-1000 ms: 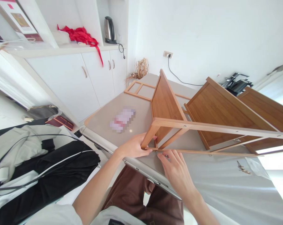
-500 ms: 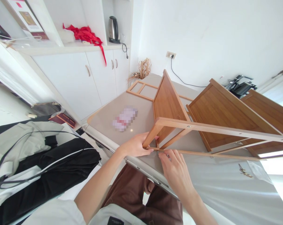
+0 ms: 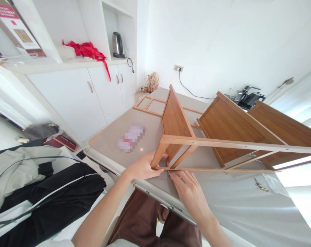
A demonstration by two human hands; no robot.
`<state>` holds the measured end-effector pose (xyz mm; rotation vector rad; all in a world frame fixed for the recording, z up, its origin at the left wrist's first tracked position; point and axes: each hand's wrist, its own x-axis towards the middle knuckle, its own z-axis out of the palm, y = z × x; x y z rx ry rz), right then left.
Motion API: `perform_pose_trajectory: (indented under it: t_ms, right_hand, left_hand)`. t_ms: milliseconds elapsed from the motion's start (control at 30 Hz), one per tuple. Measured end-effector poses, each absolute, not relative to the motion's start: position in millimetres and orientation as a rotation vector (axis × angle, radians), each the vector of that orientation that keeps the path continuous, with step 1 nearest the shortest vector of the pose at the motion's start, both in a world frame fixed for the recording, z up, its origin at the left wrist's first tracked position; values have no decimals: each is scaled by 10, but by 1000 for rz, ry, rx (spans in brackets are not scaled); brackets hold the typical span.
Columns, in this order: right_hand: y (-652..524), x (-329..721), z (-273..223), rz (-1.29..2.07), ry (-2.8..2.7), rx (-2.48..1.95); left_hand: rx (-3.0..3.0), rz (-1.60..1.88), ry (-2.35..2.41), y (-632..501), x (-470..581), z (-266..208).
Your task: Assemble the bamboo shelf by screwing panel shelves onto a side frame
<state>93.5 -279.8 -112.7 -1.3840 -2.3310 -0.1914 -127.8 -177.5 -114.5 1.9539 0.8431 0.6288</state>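
A grey table (image 3: 222, 202) fills the lower right of the frame in a white room; on it lies a bamboo shelf rack (image 3: 222, 137), three boards already set between its side frames. The left hand (image 3: 142, 168) is closed around the near frame's corner at centre; the right hand (image 3: 188, 192) rests open-fingered on the lower rail, and what it pinches I cannot tell; loose screws (image 3: 260, 185) to the right suggest fastening remains.

One head-worn camera looks forward and down from close above the table (image 3: 135, 137), its frame tilted. Both hands sit near the bottom centre, the wooden frame (image 3: 222, 144) runs off right, and cabinets (image 3: 75, 96) and wall fill the top.
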Motion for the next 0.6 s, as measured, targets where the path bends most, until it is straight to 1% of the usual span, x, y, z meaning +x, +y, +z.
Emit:
perform_pose_trajectory:
  t_ms: [267, 600]
  right_hand:
    - [-2814, 966, -1147, -158, -2326, -1383]
    - [-2844, 942, -1114, -246, -2288, -1427]
  left_hand:
    - [1947, 612, 851, -1775, -1277, -1153]
    - [1990, 574, 855, -1798, -1268, -1075]
